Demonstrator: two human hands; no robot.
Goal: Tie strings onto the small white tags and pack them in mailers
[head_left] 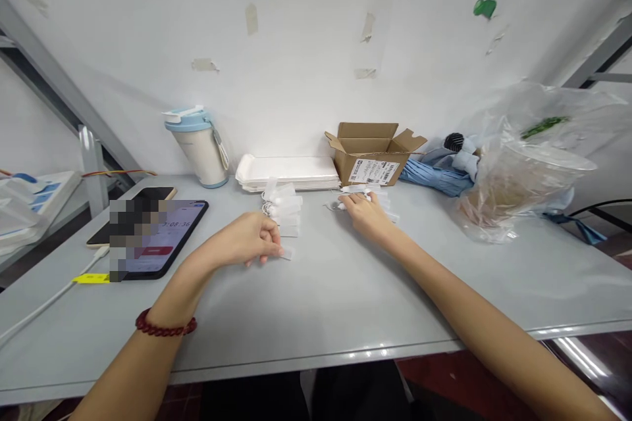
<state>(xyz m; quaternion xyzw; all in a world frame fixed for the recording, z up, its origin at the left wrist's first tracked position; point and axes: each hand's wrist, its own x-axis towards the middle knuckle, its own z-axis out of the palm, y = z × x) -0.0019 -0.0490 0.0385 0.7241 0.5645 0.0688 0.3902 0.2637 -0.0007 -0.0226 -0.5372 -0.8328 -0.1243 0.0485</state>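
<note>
My left hand [251, 240] is closed in a pinch on a small white tag [287, 254] just above the table. Beyond it, a row of overlapping white tags [289, 212] with thin looped strings lies on the table. My right hand [366, 214] reaches over a second pile of white tags [383, 198], its fingers stretched to the left and touching the pile. Thin clear string shows by its fingertips. The right palm covers part of that pile.
Behind the tags are a stack of white envelopes [291, 170] and an open cardboard box [372, 161]. A tumbler [200, 151] and two phones [182, 237] sit left. Rightward are a blue folded umbrella [437, 175] and a plastic-bagged cup [513, 184].
</note>
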